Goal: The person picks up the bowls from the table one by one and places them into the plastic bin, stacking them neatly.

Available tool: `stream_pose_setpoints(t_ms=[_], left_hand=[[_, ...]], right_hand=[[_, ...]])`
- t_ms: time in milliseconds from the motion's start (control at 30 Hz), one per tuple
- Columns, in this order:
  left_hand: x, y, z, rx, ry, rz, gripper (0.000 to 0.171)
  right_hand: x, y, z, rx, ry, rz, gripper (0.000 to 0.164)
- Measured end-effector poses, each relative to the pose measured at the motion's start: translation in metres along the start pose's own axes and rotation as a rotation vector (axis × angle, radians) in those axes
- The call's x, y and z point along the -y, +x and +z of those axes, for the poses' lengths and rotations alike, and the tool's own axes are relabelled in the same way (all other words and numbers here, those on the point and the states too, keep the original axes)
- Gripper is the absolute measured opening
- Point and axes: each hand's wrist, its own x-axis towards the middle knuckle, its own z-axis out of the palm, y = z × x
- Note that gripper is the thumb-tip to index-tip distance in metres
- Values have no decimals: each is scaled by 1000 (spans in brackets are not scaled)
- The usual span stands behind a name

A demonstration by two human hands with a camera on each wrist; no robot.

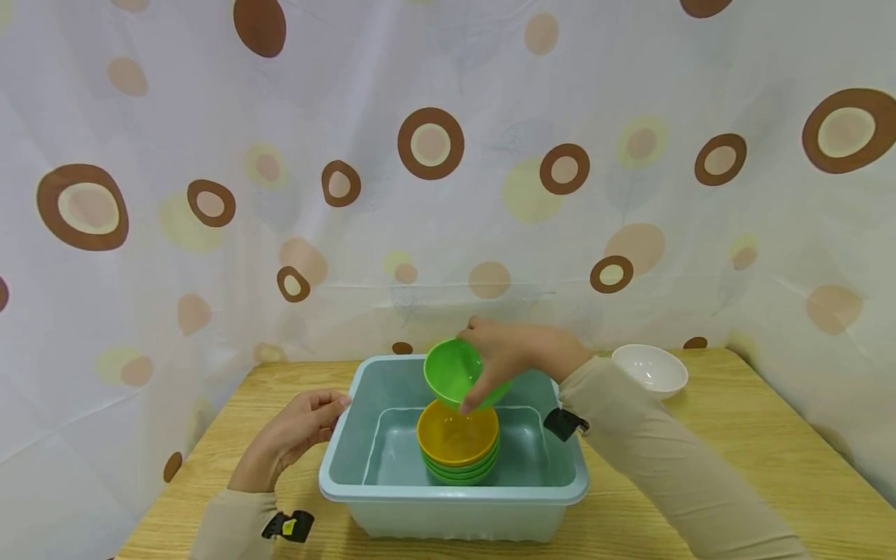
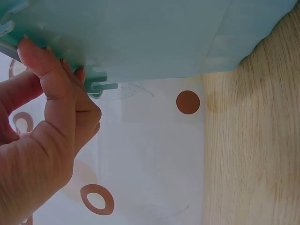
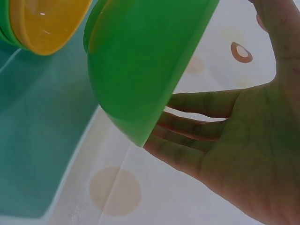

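Note:
A light blue-green plastic basin [image 1: 458,513] stands on the wooden table. Inside it is a stack with a yellow bowl [image 1: 455,439] on top and several green bowls [image 1: 460,476] beneath. Just over this stack, my right hand [image 1: 509,354] holds another green bowl [image 1: 446,375] by its rim, thumb on the near side and fingers at the far side. That bowl [image 3: 140,61] is tilted, its base toward the yellow one. At the basin's left side my left hand [image 1: 301,426] grips the rim, and its fingers [image 2: 56,79] curl up under the edge.
A white bowl [image 1: 651,369] sits at the back right of the table [image 1: 756,443], behind my right forearm. A patterned curtain [image 1: 448,225] hangs along the table's back edge. Each wrist wears a black strap.

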Motion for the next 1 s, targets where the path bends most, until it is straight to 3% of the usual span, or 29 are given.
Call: stream_pose_setpoints(t_ms=[233, 733, 1000], left_hand=[[-1, 0, -1, -1, -3, -1, 31], [0, 0, 0, -3, -13, -5, 29], [-2, -2, 0, -3, -12, 1, 28]], right_hand=[[4, 7, 9, 25, -10, -2, 106], [12, 12, 23, 67, 14, 20, 96], [14, 16, 28, 82, -23, 21, 104]])
